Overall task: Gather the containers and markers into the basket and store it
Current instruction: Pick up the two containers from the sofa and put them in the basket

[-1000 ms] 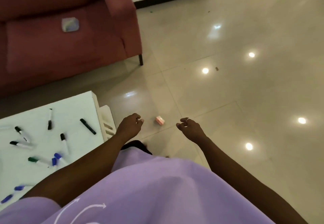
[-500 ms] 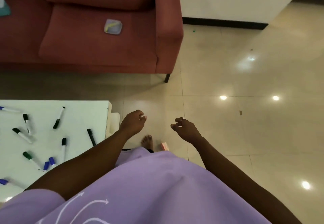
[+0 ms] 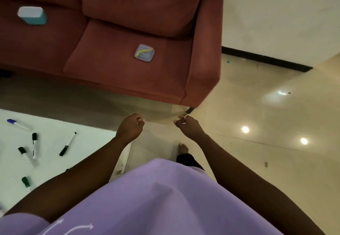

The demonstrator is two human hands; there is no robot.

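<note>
A small clear square container [image 3: 144, 52] with a yellow item inside lies on the red sofa's right seat cushion. A teal container with a white lid [image 3: 32, 15] sits on the left cushion. Several markers lie scattered on the white table [image 3: 55, 124] at the lower left, among them a blue-capped marker [image 3: 17, 123] and a black marker [image 3: 67, 144]. My left hand [image 3: 129, 128] and my right hand [image 3: 188, 126] hang in front of me with loosely curled fingers, holding nothing. No basket is in view.
The red sofa [image 3: 202, 60] fills the upper left, its dark leg [image 3: 190, 109] just beyond my right hand. Glossy beige floor tiles [image 3: 266, 115] spread to the right. A white wall with a black skirting [image 3: 266, 59] stands at the upper right. My bare foot [image 3: 183, 148] shows below my hands.
My view has swung up and left toward the sofa, so the sofa and its containers loom larger. The small pink thing on the floor has left the view. Both hands keep their loose pose.
</note>
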